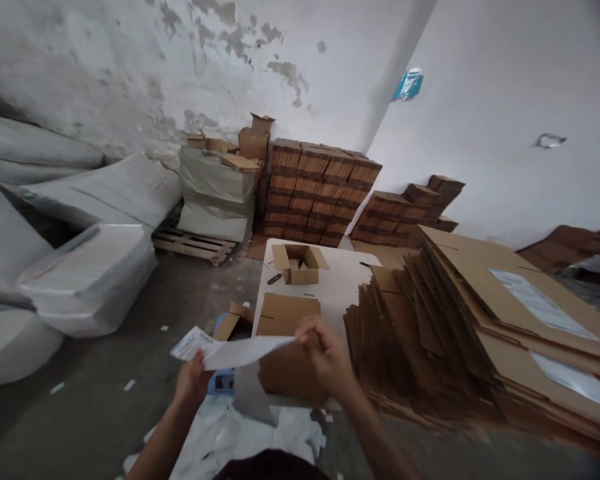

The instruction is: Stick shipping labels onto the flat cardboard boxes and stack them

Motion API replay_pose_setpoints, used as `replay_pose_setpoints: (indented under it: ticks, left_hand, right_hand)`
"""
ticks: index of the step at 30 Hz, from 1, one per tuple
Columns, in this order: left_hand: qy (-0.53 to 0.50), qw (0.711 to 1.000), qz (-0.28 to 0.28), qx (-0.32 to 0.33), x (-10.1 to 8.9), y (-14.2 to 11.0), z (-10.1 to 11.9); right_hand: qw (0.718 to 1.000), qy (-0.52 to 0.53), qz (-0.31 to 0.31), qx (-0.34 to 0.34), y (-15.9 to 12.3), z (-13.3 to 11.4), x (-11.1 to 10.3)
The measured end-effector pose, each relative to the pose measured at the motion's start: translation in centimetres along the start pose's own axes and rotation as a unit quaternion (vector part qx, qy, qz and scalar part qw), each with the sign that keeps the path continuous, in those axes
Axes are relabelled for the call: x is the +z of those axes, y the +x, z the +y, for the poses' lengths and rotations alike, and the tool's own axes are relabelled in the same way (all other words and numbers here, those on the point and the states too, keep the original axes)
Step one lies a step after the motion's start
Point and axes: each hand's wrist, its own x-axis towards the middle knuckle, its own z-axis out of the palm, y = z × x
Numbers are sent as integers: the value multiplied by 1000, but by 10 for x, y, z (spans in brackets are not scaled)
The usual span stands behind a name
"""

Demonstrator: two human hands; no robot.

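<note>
Between my two hands stretches a white paper strip (250, 351), with a printed shipping label (196, 341) at its left end. My left hand (194, 375) is closed on the label beside the printed part. Pinched in the fingers of my right hand (323, 350) is the strip's other end. Whether the strip is the label itself or its backing paper, I cannot tell. Beneath my right hand, a flattened cardboard box (287, 317) lies on the white table (337, 277).
An open carton (303, 275) and a dark cutter (275, 279) are at the table's far end. Flattened cartons (420, 320) stack up on the right, some labelled. Discarded white paper (240, 433) covers the floor by me. Wrapped bales (87, 280) stand left, bundled cardboard (320, 193) behind.
</note>
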Motion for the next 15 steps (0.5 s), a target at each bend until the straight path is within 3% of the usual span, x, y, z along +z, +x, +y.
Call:
replay_pose_setpoints:
  ticks: [2, 4, 8, 12, 13, 15]
  left_hand:
    - [11, 1000, 15, 16, -20, 14, -3]
    - [33, 999, -18, 11, -29, 16, -8]
    - [90, 990, -105, -17, -17, 12, -28]
    - [148, 982, -113, -38, -4, 21, -58]
    - [157, 980, -115, -42, -3, 24, -65]
    - [169, 976, -123, -53, -4, 29, -78]
  right_hand:
    - [996, -22, 43, 75, 19, 37, -6]
    - [987, -70, 41, 138, 29, 81, 3]
    - [964, -158, -8, 213, 15, 151, 47]
    - [934, -264, -75, 227, -17, 177, 63]
    - [923, -287, -75, 247, -24, 180, 61]
    - [897, -298, -16, 326, -37, 184, 51]
